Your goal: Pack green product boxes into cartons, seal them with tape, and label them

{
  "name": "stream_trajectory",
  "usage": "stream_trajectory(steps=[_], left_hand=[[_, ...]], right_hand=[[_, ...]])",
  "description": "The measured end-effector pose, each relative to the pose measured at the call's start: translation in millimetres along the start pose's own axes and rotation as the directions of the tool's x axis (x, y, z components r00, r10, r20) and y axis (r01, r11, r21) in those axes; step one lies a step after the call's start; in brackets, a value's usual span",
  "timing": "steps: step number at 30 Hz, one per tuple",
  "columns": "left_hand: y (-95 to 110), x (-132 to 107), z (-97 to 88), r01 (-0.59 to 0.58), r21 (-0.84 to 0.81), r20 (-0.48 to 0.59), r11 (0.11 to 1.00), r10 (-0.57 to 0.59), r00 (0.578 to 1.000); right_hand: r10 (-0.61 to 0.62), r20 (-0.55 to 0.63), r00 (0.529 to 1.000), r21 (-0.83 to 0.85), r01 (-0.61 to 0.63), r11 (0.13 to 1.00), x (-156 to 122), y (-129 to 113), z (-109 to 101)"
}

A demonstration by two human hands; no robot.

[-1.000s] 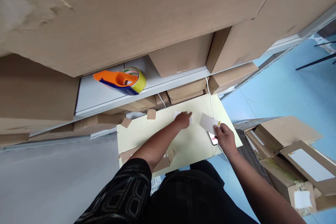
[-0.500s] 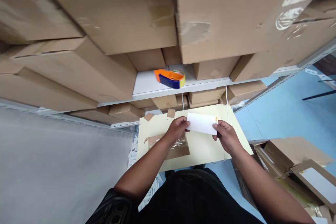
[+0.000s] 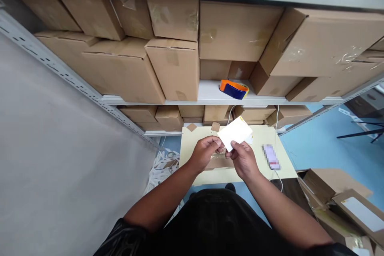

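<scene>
Both my hands hold a white card (image 3: 235, 133) above a small pale yellow table (image 3: 286, 160). My left hand (image 3: 206, 153) pinches the card's lower left corner. My right hand (image 3: 243, 159) grips its lower edge from beneath, fingers closed. The card tilts up to the right and has a small yellow mark at its top corner. Under my hands lies a flat cardboard piece with clear tape (image 3: 218, 162). A phone (image 3: 271, 157) on a white cable rests on the table to the right.
A metal shelf rack (image 3: 207, 98) packed with cardboard boxes (image 3: 177, 64) stands right behind the table. An orange and blue tape dispenser (image 3: 233, 88) sits on the shelf. More boxes (image 3: 345, 200) lie on the blue floor at right. White strips (image 3: 163, 168) litter the floor at left.
My hands came together on the card and drew closer, and the card tilted up to the right. The view rose, showing more of the shelf; the phone now lies uncovered on the table.
</scene>
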State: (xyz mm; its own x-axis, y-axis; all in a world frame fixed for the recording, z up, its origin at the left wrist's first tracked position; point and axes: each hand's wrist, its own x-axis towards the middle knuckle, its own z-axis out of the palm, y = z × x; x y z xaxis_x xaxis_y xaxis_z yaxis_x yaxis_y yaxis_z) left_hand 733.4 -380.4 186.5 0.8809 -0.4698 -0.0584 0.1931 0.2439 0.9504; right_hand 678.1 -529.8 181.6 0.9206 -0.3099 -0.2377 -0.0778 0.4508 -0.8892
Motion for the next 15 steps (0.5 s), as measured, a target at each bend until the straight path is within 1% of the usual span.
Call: stream_trajectory(steps=[3, 6, 10, 15], left_hand=[[16, -10, -13.8, -0.050, -0.014, -0.050, 0.999, 0.049, 0.998], [27, -18, -16.7, -0.081, -0.006, -0.091, 0.997, 0.080, 0.993], [32, -27, -8.1, -0.066, 0.022, -0.065, 0.998, 0.067, 0.996], [24, -31, 7.5, -0.064, -0.009, -0.028, 0.998, 0.064, 0.998]], right_hand=[[0.022, 0.021, 1.000, 0.000, -0.022, 1.000, -12, -10, 6], [0.048, 0.070, 0.996, 0.004, -0.048, 0.999, -23, -19, 7], [0.064, 0.101, 0.993, -0.013, -0.063, 0.998, -32, -31, 3], [0.052, 0.109, 0.993, -0.058, -0.046, 0.997, -36, -39, -17]])
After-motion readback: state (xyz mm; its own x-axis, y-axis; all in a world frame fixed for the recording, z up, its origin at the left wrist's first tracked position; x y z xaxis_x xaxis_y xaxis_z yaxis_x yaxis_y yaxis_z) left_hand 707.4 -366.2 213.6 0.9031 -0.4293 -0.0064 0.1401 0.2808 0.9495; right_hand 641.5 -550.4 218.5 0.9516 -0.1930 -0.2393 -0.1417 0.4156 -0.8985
